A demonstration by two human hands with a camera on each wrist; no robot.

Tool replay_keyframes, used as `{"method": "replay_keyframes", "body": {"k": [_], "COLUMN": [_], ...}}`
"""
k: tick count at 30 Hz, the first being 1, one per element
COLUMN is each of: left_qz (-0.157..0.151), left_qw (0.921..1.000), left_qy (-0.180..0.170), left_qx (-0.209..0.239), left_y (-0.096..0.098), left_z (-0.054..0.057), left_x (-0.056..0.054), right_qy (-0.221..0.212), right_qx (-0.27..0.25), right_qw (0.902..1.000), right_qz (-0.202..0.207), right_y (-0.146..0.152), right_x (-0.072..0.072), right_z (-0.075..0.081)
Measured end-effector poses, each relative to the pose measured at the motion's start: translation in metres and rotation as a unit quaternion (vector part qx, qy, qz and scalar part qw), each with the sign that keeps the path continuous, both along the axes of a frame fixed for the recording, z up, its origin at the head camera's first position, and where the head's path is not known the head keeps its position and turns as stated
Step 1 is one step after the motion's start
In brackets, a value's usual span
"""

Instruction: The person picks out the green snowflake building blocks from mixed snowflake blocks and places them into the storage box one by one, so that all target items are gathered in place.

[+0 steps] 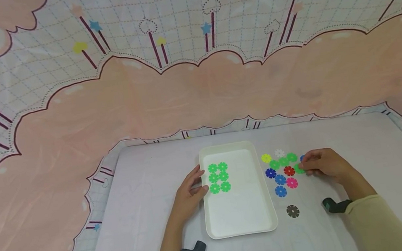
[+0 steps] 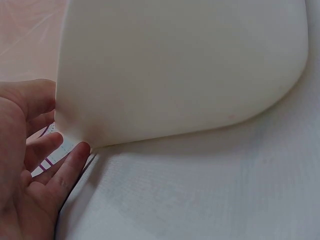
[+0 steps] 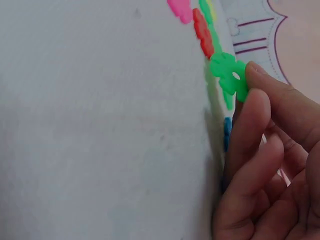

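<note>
My left hand (image 1: 187, 193) touches the left rim of a white tray (image 1: 237, 216), its thumb and fingertips spread along that side. In the left wrist view, these fingertips (image 2: 80, 150) meet the tray's pale wall (image 2: 175, 70). Inside the tray, several green snowflake discs (image 1: 213, 178) lie in two columns at the upper left. To the right of the tray, my right hand (image 1: 324, 163) pinches a green snowflake disc (image 3: 225, 67) between thumb and finger. A red snowflake disc (image 1: 289, 171) lies just left of this hand.
Loose discs lie between tray and right hand: green ones (image 1: 283, 161), a yellow one (image 1: 266, 158), a white one (image 1: 279, 153), blue ones (image 1: 281, 191), a pink one (image 1: 292, 182). A dark brown disc (image 1: 292, 211) is nearer me. A patterned cloth (image 1: 219, 93) hangs behind the table.
</note>
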State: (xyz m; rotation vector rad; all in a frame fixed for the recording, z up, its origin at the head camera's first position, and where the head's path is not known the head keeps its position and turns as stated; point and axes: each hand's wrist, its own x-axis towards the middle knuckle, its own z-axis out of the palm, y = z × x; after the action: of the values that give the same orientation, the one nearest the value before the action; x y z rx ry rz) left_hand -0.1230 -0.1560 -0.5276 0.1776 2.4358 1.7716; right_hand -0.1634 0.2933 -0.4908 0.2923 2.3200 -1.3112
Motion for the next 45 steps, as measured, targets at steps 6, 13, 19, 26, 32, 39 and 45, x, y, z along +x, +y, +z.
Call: {"method": "replay_keyframes", "body": {"k": [6, 13, 19, 26, 32, 39, 45], "left_qz": [-0.002, -0.003, -0.007, -0.004, -0.003, -0.008, -0.005], "left_qw": [1.0, 0.9998, 0.9998, 0.9999, 0.9999, 0.9999, 0.9999], "left_qy": [0.0, 0.007, 0.0, -0.002, -0.002, -0.003, 0.002], "left_qx": [0.006, 0.016, 0.016, 0.01, 0.012, 0.015, 0.01], "left_y": [-0.001, -0.001, -0.002, 0.0, 0.0, -0.001, -0.001], "left_z": [-0.002, -0.004, -0.003, -0.001, -0.001, -0.002, -0.001], "left_x": [0.001, 0.001, 0.001, 0.001, 0.001, 0.0, 0.0], "right_qy": [0.02, 0.021, 0.013, 0.0, -0.014, -0.018, -0.02], "right_qx": [0.01, -0.029, -0.056, -0.108, -0.118, -0.118, -0.116], "right_qw": [0.9997, 0.9992, 0.998, 0.9936, 0.9922, 0.9917, 0.9914], "right_qz": [0.011, 0.019, 0.025, 0.033, 0.038, 0.048, 0.057], "right_y": [-0.007, -0.018, -0.025, -0.039, -0.055, -0.07, -0.085], "right_x": [0.003, 0.003, 0.002, 0.0, -0.001, -0.005, -0.007], "right_z": [0.003, 0.003, 0.002, 0.009, 0.014, 0.019, 0.025]}}
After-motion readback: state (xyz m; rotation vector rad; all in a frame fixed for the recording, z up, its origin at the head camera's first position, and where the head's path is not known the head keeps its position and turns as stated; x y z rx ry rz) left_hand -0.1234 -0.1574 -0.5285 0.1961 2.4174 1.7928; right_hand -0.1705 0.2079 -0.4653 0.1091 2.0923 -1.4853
